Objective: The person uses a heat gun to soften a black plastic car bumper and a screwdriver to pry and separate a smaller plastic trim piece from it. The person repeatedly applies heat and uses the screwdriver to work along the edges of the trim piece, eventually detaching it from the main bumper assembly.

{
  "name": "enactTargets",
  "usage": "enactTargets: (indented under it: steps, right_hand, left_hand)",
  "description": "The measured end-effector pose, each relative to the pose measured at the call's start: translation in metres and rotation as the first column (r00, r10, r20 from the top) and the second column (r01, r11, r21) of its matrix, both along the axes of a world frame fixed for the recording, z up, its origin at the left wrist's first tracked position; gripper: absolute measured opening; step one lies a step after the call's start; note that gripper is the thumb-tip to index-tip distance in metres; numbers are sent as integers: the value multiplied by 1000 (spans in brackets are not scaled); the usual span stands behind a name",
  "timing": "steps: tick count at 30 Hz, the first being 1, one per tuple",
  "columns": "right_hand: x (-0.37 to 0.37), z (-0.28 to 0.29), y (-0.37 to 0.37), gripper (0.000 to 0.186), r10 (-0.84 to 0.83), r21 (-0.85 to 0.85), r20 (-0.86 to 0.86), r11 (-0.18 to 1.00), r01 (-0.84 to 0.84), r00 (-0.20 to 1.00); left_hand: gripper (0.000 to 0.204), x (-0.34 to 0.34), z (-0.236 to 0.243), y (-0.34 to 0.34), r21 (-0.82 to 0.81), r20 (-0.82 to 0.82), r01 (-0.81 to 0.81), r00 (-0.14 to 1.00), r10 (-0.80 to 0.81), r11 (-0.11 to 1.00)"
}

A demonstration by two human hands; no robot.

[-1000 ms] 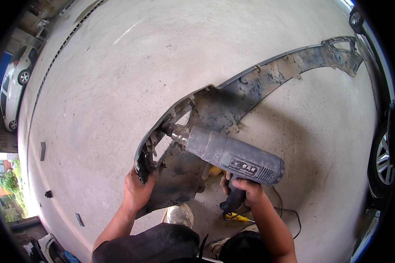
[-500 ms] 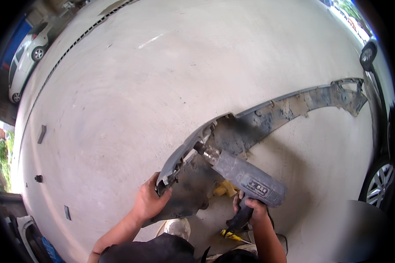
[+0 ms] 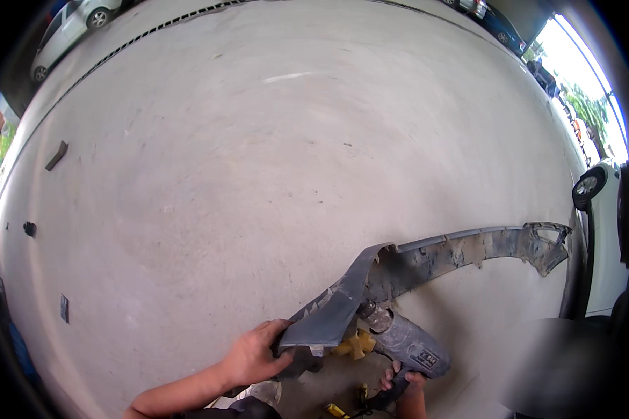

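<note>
Two hands busy: left hand [image 3: 253, 357] grips bumper [image 3: 426, 260] edge, right hand [image 3: 400, 380] heat gun [image 3: 403, 341].

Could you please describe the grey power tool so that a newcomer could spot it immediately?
On the concrete floor, find the long grey bumper panel at lower right. Under its near end, the right hand grips the heat gun: stubby, barrel-shaped, metal nozzle against the panel.

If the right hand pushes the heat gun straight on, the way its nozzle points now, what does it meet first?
Most likely the grey bumper: the heat gun in the right hand aims up-left at its inner face, seemingly very close; depth is unclear.
</note>
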State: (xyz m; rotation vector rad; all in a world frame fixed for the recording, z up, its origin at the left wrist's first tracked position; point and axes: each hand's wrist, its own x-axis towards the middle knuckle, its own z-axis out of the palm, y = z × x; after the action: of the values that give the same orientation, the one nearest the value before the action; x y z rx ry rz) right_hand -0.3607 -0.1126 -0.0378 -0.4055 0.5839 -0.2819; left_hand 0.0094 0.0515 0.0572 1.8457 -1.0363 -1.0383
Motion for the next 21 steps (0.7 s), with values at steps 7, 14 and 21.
enactTargets:
  steps: [7, 14, 21]
  right_hand:
    - [-38, 26, -41, 40, 12, -82, -174, 996, -26, 985]
    - [-97, 81, -93, 46, -277, -426, -571, 905, 11, 773]
    - [-180, 34, -75, 44, -557, -440, -550, 827, 351, 622]
  left_hand:
    - [51, 7, -7, 7, -99, 14, 19, 1000, -17, 995]
    - [49, 9, 3, -7, 58, -66, -26, 997, 29, 998]
    - [34, 3, 8, -24, 41, -114, -77, 990, 81, 996]
